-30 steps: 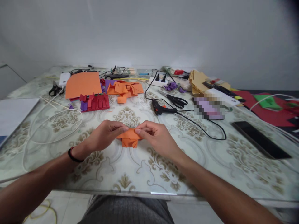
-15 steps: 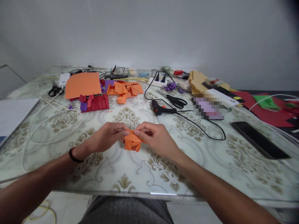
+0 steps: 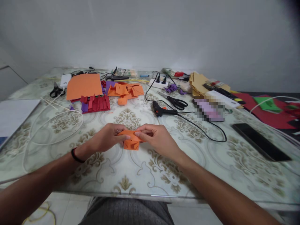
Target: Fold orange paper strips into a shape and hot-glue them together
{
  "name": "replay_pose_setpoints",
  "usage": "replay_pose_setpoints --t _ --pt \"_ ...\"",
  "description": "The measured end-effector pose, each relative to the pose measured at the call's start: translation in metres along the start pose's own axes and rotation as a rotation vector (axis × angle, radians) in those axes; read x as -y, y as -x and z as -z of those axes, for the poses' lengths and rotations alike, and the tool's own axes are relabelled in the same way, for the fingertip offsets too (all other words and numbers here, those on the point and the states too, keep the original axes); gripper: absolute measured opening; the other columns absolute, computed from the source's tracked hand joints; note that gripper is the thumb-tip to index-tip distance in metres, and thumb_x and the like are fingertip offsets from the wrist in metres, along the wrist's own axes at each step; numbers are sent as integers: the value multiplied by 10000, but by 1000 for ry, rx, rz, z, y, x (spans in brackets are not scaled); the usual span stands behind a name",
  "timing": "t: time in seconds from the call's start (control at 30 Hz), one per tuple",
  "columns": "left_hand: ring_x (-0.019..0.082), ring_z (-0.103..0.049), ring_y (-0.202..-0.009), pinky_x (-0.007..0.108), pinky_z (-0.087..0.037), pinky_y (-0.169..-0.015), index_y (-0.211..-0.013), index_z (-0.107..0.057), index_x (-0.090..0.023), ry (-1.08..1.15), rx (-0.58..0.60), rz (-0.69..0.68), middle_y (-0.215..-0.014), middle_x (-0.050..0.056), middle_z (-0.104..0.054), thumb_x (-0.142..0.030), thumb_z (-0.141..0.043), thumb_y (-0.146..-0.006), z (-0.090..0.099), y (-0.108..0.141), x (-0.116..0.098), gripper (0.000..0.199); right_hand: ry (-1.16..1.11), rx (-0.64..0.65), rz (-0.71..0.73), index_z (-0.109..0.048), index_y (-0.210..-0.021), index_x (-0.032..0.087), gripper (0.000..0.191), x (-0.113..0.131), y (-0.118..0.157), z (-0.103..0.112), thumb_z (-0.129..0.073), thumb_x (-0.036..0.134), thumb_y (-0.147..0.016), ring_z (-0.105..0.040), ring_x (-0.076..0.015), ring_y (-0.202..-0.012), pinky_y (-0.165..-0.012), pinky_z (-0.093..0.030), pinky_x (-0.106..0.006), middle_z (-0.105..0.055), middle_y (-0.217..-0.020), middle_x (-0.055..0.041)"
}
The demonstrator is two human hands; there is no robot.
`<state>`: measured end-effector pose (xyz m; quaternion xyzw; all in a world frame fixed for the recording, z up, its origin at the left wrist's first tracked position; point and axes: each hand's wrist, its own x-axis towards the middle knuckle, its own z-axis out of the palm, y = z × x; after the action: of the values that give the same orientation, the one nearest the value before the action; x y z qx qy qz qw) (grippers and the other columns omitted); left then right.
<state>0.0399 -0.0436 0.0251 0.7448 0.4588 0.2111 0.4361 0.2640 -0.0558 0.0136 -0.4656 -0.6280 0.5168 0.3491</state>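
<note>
A small folded piece of orange paper [image 3: 131,144] is held between both hands above the patterned table [image 3: 131,175]. My left hand [image 3: 106,137] pinches its left side, thumb on top. On the right side, my right hand [image 3: 156,137] grips it with thumb and fingers. The paper's upper part spans between the two thumbs, and a creased flap hangs toward me. Farther back lie more folded orange pieces [image 3: 125,90], and beside them a row of folded red pieces [image 3: 96,103].
Orange sheets [image 3: 83,86] lie back left, near small scissors [image 3: 56,91]. A glue gun [image 3: 164,109] with a looping black cord, black-handled scissors [image 3: 177,102] and a power strip [image 3: 158,83] are beyond my right hand. A phone [image 3: 260,140] lies at right.
The orange paper has turned slightly and its top now shows wider and flatter between my thumbs. Both hands still hold it in nearly the same place.
</note>
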Motion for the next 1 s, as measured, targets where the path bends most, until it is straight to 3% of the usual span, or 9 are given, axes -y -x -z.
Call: replay_pose_setpoints --t 0.13,0.27,0.37,0.57,0.83,0.93,1.0 --pt "111 -481 -602 208 -356 -535 -794 -691 -139 -32 2 7 -653 -26 -572 -385 -652 -869 0 0 0 261 89 97 -1 -760 -851 180 188 -3 -1 1 -718 363 -865 -677 -172 -695 -643 -516 -275 -748 -765 -22" --pt "94 -412 -566 203 -291 -495 -691 -632 -142 -91 102 15 -597 -41 -489 -419 -677 -856 -2 1 0 326 161 111 19 -732 -784 180 159 -4 -1 -1 -699 311 -869 -595 -138 -641 -560 -415 -236 -688 -698 9" --pt "89 -407 -534 199 -269 -470 -644 -613 -148 -71 112 24 -561 -44 -479 -406 -670 -858 -3 1 1 340 175 120 29 -735 -782 182 147 -3 0 -3 -709 305 -858 -581 -134 -628 -549 -395 -233 -681 -689 12" --pt "98 -514 -506 180 -334 -454 -668 -645 -149 11 97 51 -559 -34 -566 -374 -682 -853 -1 1 3 294 117 111 32 -726 -790 182 251 -1 1 -3 -648 378 -926 -669 -160 -678 -637 -485 -258 -723 -719 -15" --pt "192 -730 -697 233 -532 -598 -854 -727 -129 94 247 98 -743 58 -739 -389 -623 -909 -3 4 -2 286 118 95 87 -708 -861 184 206 3 2 -4 -633 359 -937 -606 -135 -631 -588 -438 -242 -709 -730 -2" --pt "172 -687 -659 220 -487 -567 -806 -700 -133 83 250 89 -710 44 -706 -394 -606 -917 -4 4 -2 299 129 83 120 -693 -849 186 185 4 3 -4 -632 338 -935 -579 -128 -622 -591 -429 -243 -688 -721 4" --pt "119 -556 -566 200 -378 -509 -723 -640 -149 16 206 16 -614 -10 -587 -390 -579 -934 -5 3 -2 326 144 94 141 -681 -824 187 186 4 3 -3 -633 329 -935 -555 -123 -614 -590 -418 -242 -663 -702 12"
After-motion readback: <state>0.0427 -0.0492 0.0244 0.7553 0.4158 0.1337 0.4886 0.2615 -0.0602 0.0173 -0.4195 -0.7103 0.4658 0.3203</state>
